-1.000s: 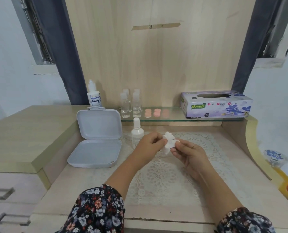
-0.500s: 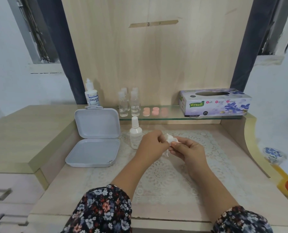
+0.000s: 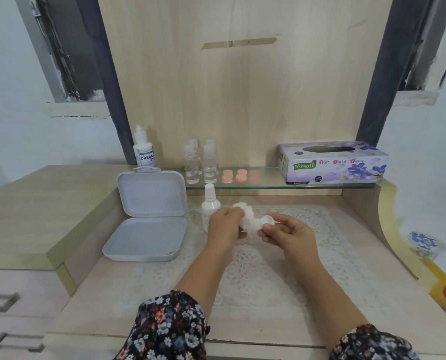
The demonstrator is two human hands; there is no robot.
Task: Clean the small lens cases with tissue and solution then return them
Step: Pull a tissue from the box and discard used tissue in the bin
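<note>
Above the lace mat, my left hand [image 3: 225,224] grips a crumpled white tissue [image 3: 249,222]. My right hand [image 3: 285,229] pinches a small white lens case [image 3: 267,220] that touches the tissue's right end. A small white solution bottle [image 3: 210,205] stands just left of my left hand. Several pink lens cases [image 3: 236,175] lie on the glass shelf [image 3: 268,181] behind. An open grey box [image 3: 149,216] sits to the left, its lid upright.
A tissue box [image 3: 332,162] stands on the shelf's right end. Several clear small bottles [image 3: 201,163] and a larger solution bottle [image 3: 144,149] stand at the back left. A raised wooden cabinet top [image 3: 34,203] borders the left; a curved wooden side [image 3: 367,219] borders the right.
My hands have drawn slightly apart: the tissue has come off the lens case, which now shows in my right fingers. The view has dipped a little.
</note>
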